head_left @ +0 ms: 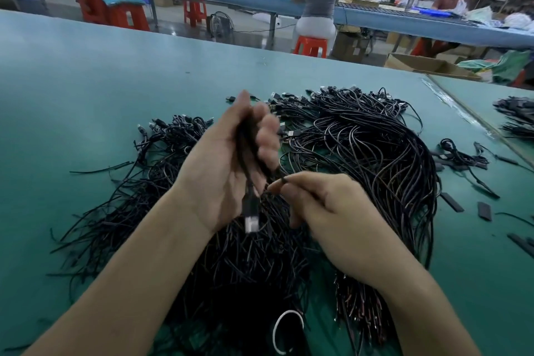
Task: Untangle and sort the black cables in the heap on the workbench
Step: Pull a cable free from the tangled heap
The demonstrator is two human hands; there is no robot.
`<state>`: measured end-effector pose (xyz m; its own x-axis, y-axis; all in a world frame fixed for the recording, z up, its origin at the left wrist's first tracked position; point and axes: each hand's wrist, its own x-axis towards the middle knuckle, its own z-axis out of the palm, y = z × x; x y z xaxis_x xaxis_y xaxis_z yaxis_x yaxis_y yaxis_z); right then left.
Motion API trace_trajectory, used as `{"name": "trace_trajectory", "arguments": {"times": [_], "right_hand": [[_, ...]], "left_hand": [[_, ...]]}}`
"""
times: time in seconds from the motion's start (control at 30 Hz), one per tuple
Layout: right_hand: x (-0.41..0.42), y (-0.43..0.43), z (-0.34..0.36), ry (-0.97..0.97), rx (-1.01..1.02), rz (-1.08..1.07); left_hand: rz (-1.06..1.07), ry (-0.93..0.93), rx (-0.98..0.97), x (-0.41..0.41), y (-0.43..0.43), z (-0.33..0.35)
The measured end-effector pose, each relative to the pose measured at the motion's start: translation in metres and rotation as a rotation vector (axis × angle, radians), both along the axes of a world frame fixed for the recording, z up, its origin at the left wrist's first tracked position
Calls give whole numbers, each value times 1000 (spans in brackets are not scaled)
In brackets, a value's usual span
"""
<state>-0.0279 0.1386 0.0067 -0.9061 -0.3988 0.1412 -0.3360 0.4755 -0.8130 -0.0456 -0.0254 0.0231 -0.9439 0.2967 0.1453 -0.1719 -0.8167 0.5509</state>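
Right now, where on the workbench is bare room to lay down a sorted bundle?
The widest bare patch of workbench lies left of and beyond the cable heap, up to the far edge. Right of the heap is crowded: loose cable pieces and black sleeves.

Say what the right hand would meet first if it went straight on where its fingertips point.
Most likely the bundle of black cables held in the left hand, just ahead of the right hand; motion blur leaves depth unsure.

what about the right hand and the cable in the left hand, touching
Touching: the head view shows the right hand pinching the cable below the left hand.
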Motion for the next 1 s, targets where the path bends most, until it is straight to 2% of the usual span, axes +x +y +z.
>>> {"name": "trace_trajectory", "arguments": {"times": [0.07, 0.2, 0.23, 0.3, 0.37, 0.5, 0.57, 0.67, 0.73, 0.8, 0.93, 1.0], "right_hand": [[2, 2, 1, -45, 91, 98], [4, 9, 6, 6, 243, 168], [4, 10, 9, 51, 239, 148], [1, 16, 12, 162, 191, 63], [-1, 20, 13, 230, 106, -25], [-3, 18, 9, 279, -85, -67], [-6, 16, 7, 241, -186, -41], [-9, 18, 5, 86, -309, 123], [-10, 21, 5, 59, -304, 163], [-10, 22, 5, 78, -255, 126], [-13, 23, 1, 101, -150, 26], [-11, 21, 1, 125, -159, -9]], "left_hand": [[223, 47, -154, -4, 3, -6], [541, 259, -918, -8, 9, -23], [505, 284, -1078, -6, 10, -24], [280, 292, -1279, -2, 14, -24], [78, 232, -1295, 2, 18, -22], [-18, 184, -1244, 6, 16, -17], [-131, 132, -1110, 6, 9, -13], [-324, 110, -880, 6, 0, -13], [-388, 123, -822, 6, -2, -14], [-344, 116, -854, 6, 3, -14], [-9, 147, -1094, 3, 16, -19], [79, 171, -1154, 1, 18, -22]]}}
